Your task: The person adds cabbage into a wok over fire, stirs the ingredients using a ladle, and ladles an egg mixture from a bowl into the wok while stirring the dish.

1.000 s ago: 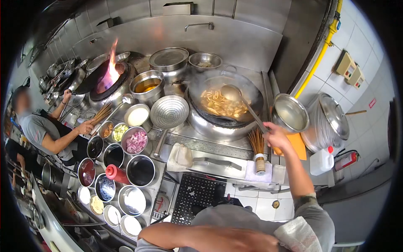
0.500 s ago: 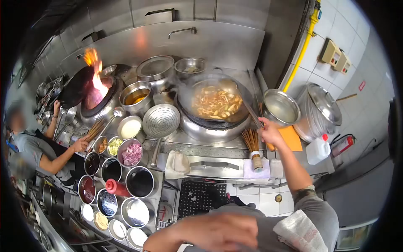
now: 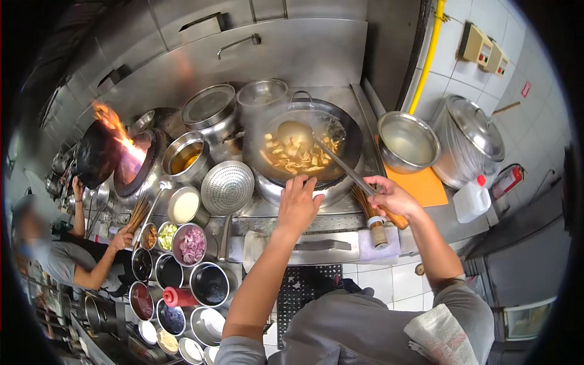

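My right hand (image 3: 391,197) is closed round the handle of a long ladle (image 3: 340,161). The ladle's bowl lies over sliced food (image 3: 298,157) in brown liquid inside a steaming wok (image 3: 348,140). At the wok's near edge is my left hand (image 3: 299,204), palm down with its fingers apart; whether it touches the rim I cannot tell. A bamboo brush (image 3: 377,233) stands just below my right hand. Left of the wok rests a perforated strainer (image 3: 227,187).
At the left, a co-worker (image 3: 85,258) holds a wok (image 3: 97,155) beside tall flames (image 3: 121,137). Sauce and ingredient pots (image 3: 208,284) crowd the lower left. A metal bowl (image 3: 409,143) sits on an orange board (image 3: 420,187). A white jug (image 3: 471,204) stands at the right.
My left hand has moved from near my body up to the wok's near edge. The ladle's bowl now shows over the food, and its handle end has swung lower right. The camera view has shifted.
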`<move>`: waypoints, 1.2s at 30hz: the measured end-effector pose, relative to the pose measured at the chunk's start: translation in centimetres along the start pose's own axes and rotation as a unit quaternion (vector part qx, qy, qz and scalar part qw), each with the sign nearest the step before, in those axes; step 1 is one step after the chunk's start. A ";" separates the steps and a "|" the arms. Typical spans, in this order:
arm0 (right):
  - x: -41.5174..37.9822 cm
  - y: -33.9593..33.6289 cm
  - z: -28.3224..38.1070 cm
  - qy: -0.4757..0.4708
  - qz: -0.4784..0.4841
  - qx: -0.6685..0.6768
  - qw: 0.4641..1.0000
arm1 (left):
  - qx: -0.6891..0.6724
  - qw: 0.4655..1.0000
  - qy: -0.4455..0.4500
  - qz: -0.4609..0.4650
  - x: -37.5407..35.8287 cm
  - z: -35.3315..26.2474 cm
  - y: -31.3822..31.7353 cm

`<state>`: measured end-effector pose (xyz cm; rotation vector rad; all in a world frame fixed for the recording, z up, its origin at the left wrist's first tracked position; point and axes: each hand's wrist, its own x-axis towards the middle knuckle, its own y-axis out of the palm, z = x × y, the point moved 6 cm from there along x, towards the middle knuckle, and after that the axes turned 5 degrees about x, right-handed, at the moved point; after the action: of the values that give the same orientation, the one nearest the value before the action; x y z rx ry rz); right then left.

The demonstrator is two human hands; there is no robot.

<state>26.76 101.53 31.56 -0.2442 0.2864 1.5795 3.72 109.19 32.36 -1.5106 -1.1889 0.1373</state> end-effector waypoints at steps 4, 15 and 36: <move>1.4 -1.5 0.1 -0.043 -0.039 -0.183 0.981 | -0.002 1.000 -0.021 0.012 1.4 0.9 3.3; 0.6 -2.9 -1.0 0.008 -0.072 -0.113 0.991 | -0.055 0.998 -0.025 -0.005 2.2 1.2 3.3; 31.5 9.1 17.8 -0.227 0.052 -0.129 0.964 | -0.054 0.979 -0.184 0.074 -6.0 2.7 -4.7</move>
<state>17.18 136.96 38.20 -0.0625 -0.2702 1.7270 -3.71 105.95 32.18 -1.7187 -1.3906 0.4762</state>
